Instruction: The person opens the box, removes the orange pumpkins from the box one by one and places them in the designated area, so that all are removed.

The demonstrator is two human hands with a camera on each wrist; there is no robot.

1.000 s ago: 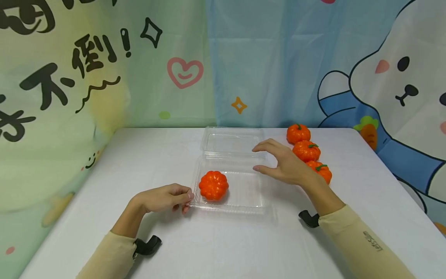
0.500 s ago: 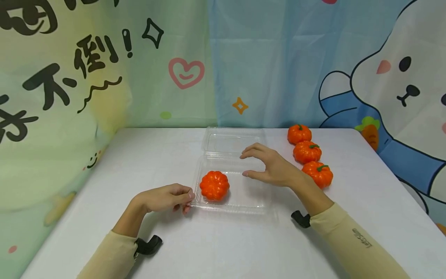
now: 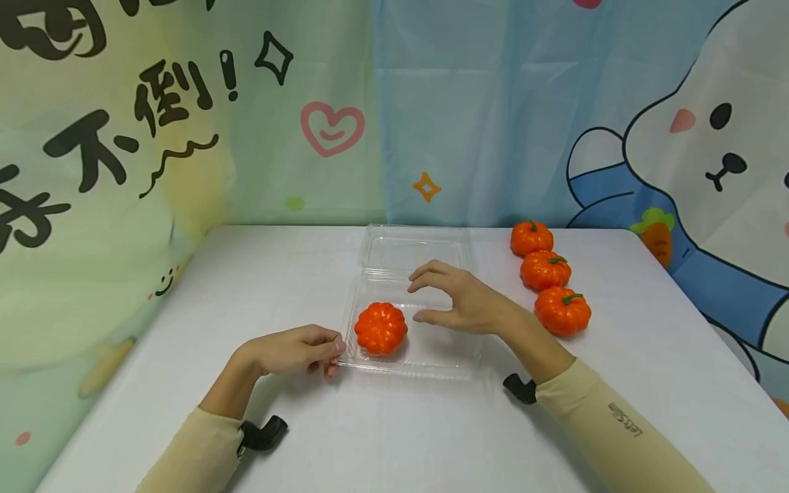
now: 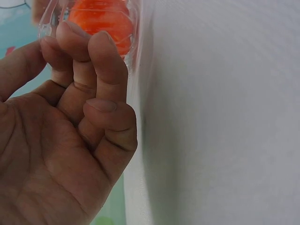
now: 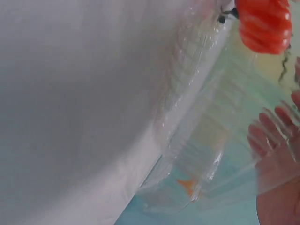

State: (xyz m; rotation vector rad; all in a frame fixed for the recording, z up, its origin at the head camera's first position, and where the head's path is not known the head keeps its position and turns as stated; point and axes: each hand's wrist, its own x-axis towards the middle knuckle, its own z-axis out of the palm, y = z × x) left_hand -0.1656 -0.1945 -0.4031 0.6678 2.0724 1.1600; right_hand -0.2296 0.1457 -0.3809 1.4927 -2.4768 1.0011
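Note:
A clear plastic clamshell box (image 3: 440, 352) lies opened out on the table, its lid (image 3: 416, 248) folded back on the far side. One orange toy pumpkin (image 3: 381, 329) sits inside the base, toward the left, with no stem showing. My left hand (image 3: 296, 350) pinches the near left corner of the box between thumb and fingers; the left wrist view shows the fingertips (image 4: 70, 35) at the plastic edge. Over the base, just right of the pumpkin, my right hand (image 3: 462, 298) hovers with thumb and fingers spread apart and nothing between them.
Three more orange pumpkins with green stems stand in a row at the right: a near one (image 3: 562, 311), a middle one (image 3: 545, 270) and a far one (image 3: 531, 238). A printed curtain (image 3: 296, 178) hangs behind the white table (image 3: 394, 438).
My right hand has moved left over the box, away from the row of pumpkins and closer to the one inside. The left hand keeps its hold on the corner.

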